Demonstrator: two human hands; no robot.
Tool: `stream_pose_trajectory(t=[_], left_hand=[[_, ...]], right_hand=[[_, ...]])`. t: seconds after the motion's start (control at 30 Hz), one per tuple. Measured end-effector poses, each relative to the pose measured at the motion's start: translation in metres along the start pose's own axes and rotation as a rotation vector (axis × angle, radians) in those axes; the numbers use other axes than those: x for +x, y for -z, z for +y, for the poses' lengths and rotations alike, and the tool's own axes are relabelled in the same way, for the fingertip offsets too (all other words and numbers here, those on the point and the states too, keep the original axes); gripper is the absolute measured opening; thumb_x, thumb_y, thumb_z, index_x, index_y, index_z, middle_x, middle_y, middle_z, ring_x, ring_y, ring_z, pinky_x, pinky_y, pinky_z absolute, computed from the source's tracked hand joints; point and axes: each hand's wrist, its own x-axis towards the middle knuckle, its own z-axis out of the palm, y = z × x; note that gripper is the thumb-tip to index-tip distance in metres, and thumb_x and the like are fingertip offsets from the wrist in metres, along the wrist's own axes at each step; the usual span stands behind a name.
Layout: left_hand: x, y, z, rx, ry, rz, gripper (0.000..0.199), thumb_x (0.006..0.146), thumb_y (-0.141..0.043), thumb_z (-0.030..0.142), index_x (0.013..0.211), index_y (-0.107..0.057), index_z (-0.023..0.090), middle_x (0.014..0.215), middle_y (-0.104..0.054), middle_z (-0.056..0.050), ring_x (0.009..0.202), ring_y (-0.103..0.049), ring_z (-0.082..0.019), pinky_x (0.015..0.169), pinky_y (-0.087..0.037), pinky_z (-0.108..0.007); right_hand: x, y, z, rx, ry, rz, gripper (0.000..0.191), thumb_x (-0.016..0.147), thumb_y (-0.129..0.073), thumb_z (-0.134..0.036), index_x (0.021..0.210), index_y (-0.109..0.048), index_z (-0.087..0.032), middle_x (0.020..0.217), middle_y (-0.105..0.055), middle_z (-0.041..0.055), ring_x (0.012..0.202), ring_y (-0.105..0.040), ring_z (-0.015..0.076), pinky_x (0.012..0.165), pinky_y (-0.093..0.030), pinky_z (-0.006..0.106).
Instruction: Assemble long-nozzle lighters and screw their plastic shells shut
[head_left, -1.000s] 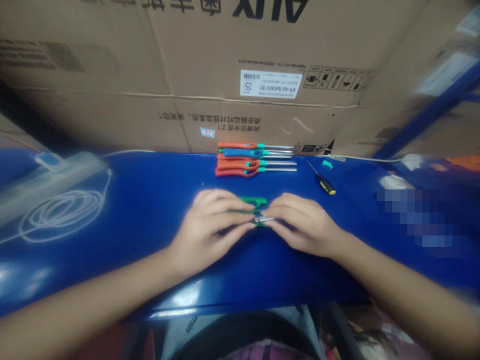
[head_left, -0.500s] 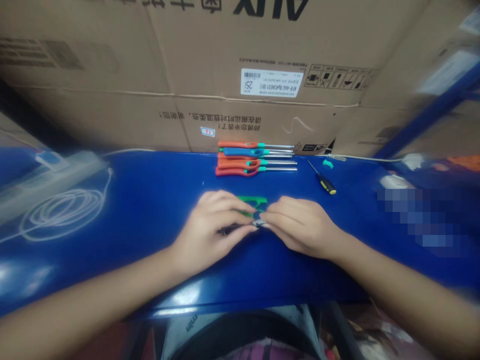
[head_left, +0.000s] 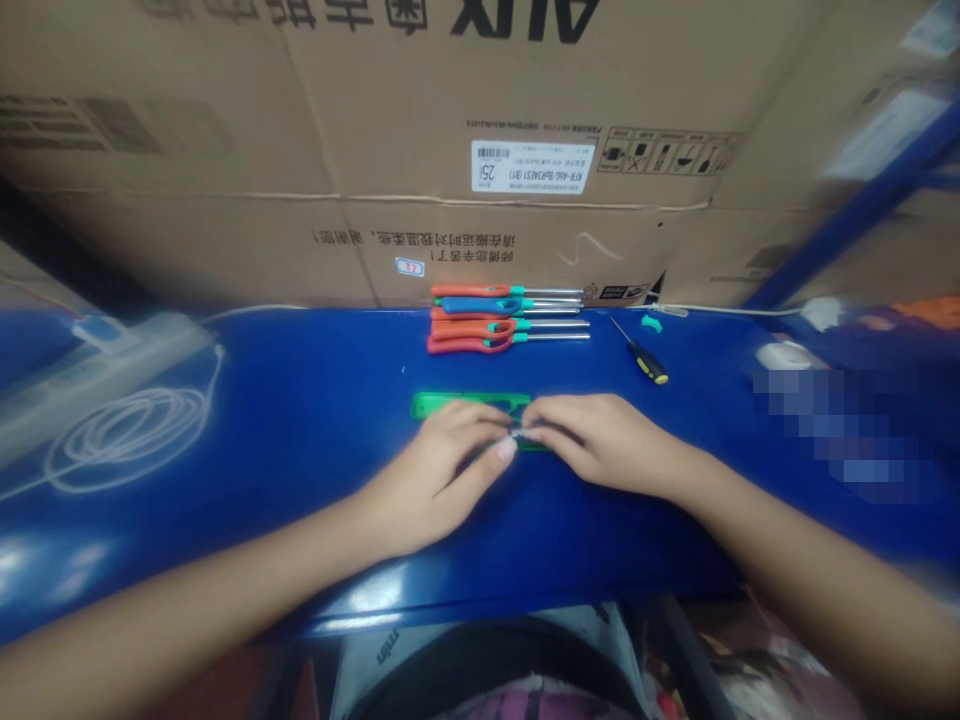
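Note:
Both hands meet over the blue table. My left hand (head_left: pixel 457 465) pinches a small whitish metallic part (head_left: pixel 517 432) between thumb and fingers. From the right, my right hand (head_left: pixel 592 435) has its fingertips closed on the same small part, whose shape is mostly covered. Just behind the fingers lies a green plastic casing (head_left: pixel 439 403), partly hidden by my left hand. Farther back, several lighters with orange, red and blue handles (head_left: pixel 469 328) lie stacked, their metal tubes pointing right.
A black and yellow screwdriver (head_left: pixel 646 362) and a small teal piece (head_left: pixel 652 323) lie to the right of the lighters. At the left are a power strip (head_left: pixel 161 345) and a coiled white cable (head_left: pixel 131 435). A large cardboard box (head_left: pixel 262 150) stands behind the blue table (head_left: pixel 315 380).
My left hand has shifted slightly, uncovering more of the green casing's left end. Both hands still meet at the small part. The whole view has shifted a little.

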Motion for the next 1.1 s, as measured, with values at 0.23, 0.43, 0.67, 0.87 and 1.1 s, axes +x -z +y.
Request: stream_pose_trajectory(t=[0.23, 0.43, 0.67, 0.87, 1.1], left_hand=[[0.004, -0.001, -0.009, 0.222, -0.078, -0.125, 0.022, 0.095, -0.054, 0.015, 0.112, -0.068, 0.017, 0.123, -0.064, -0.011, 0.116, -0.057, -0.027, 0.103, -0.046, -0.048], [0.024, 0.005, -0.005, 0.308, -0.135, -0.228, 0.021, 0.098, -0.051, 0.017, 0.109, -0.069, 0.019, 0.101, -0.068, -0.007, 0.096, -0.061, -0.023, 0.085, -0.049, -0.038], [0.048, -0.002, 0.002, 0.331, -0.103, -0.246, 0.004, 0.090, -0.068, 0.022, 0.089, -0.071, 0.019, 0.089, -0.070, -0.004, 0.086, -0.063, -0.021, 0.079, -0.048, -0.033], [0.060, -0.004, -0.003, 0.330, -0.172, -0.276, 0.015, 0.090, -0.062, 0.010, 0.090, -0.075, 0.018, 0.084, -0.072, -0.004, 0.080, -0.065, -0.019, 0.074, -0.048, -0.030], [0.066, -0.005, -0.006, 0.340, -0.190, -0.330, 0.015, 0.087, -0.066, 0.009, 0.091, -0.077, 0.018, 0.085, -0.076, -0.004, 0.082, -0.069, -0.020, 0.075, -0.052, -0.030]], right_hand=[[0.001, 0.009, 0.001, 0.128, -0.098, -0.142, 0.017, 0.101, -0.050, -0.030, 0.099, -0.064, -0.021, 0.083, -0.071, 0.0016, 0.073, -0.063, 0.0156, 0.064, -0.036, 0.025], [-0.002, 0.020, 0.010, 0.182, -0.101, -0.200, 0.021, 0.102, -0.047, -0.032, 0.097, -0.064, -0.020, 0.071, -0.065, -0.0010, 0.062, -0.056, 0.0129, 0.060, -0.034, 0.024], [-0.003, 0.027, 0.022, 0.241, -0.076, -0.226, 0.024, 0.102, -0.046, -0.031, 0.092, -0.062, -0.018, 0.071, -0.063, -0.0014, 0.062, -0.054, 0.0120, 0.061, -0.036, 0.024], [-0.004, 0.028, 0.031, 0.307, -0.077, -0.218, 0.021, 0.098, -0.055, -0.036, 0.092, -0.063, -0.016, 0.064, -0.057, -0.0041, 0.057, -0.047, 0.0103, 0.055, -0.034, 0.022], [-0.005, 0.024, 0.033, 0.244, -0.024, -0.170, 0.011, 0.091, -0.062, -0.021, 0.082, -0.065, -0.015, 0.079, -0.062, 0.0015, 0.069, -0.053, 0.0120, 0.064, -0.040, 0.023]])
